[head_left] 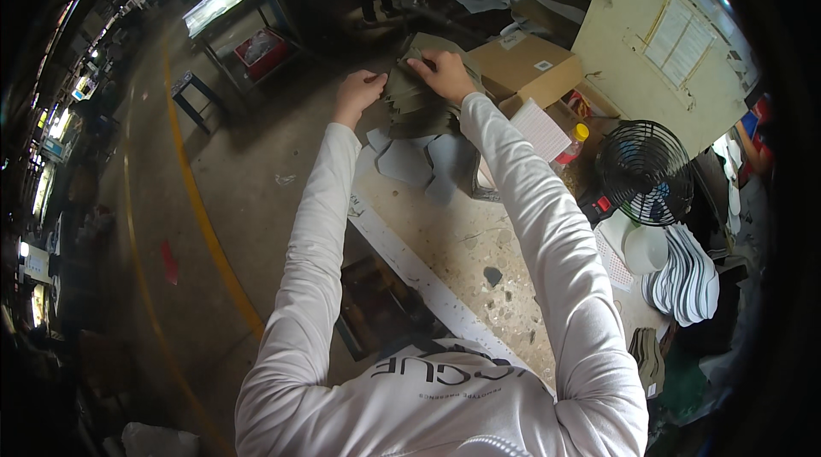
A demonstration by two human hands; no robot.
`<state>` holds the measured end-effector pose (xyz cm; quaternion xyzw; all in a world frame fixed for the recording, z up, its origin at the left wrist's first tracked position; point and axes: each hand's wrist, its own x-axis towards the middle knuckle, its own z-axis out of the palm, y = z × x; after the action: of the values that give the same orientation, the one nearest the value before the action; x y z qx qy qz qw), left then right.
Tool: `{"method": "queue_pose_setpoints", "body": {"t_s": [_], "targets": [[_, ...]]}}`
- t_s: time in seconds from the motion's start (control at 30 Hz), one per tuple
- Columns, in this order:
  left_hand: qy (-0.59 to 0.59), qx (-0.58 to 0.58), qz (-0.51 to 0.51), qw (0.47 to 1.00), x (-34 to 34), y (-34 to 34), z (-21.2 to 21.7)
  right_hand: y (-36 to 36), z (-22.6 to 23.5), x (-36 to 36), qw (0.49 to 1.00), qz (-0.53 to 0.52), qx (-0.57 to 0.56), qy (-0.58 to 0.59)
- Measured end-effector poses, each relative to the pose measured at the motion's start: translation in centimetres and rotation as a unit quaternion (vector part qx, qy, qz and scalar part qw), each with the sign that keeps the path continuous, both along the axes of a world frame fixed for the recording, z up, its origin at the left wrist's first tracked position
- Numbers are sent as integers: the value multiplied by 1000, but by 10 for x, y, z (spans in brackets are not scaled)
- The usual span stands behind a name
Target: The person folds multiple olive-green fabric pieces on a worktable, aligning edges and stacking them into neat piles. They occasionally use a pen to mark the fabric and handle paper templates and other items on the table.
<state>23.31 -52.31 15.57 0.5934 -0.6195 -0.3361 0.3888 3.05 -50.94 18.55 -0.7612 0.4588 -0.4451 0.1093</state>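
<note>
Both my arms, in white sleeves, stretch out to a stack of olive-green cut pieces point(419, 102) at the far end of the table. The layers look like fabric or thin sheet, with jagged, fanned edges. My right hand point(446, 76) is over the top of the stack, its thumb and fingers closed on the upper pieces. At the stack's left edge, my left hand point(357, 98) is closed in a pinch. Whatever lies between its fingertips is too small to make out. Light grey cut pieces point(404, 162) lie flat just below the stack.
The worn tabletop point(487, 243) holds a cardboard box point(522, 64), a yellow-capped bottle point(573, 145), a black fan point(646, 171) and stacked white cut pieces point(682, 273). A pale board point(663, 29) stands at the right. Left of the table is floor with a yellow line point(198, 200).
</note>
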Motion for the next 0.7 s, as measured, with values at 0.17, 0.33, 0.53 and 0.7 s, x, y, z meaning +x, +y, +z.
{"method": "queue_pose_setpoints", "body": {"t_s": [0.17, 0.33, 0.53, 0.7], "targets": [[38, 17, -5, 999, 0, -6, 12, 8, -5, 8, 982, 91, -133, 96], [179, 75, -15, 981, -2, 1, 26, -1, 0, 8, 986, 79, -103, 104], [202, 71, -35, 976, -2, 3, 23, -3, 1, 6, 998, 38, -41, 39], [254, 2, -53, 966, -11, 0, 25, -6, -6, 22, 988, -9, -119, 98]]}}
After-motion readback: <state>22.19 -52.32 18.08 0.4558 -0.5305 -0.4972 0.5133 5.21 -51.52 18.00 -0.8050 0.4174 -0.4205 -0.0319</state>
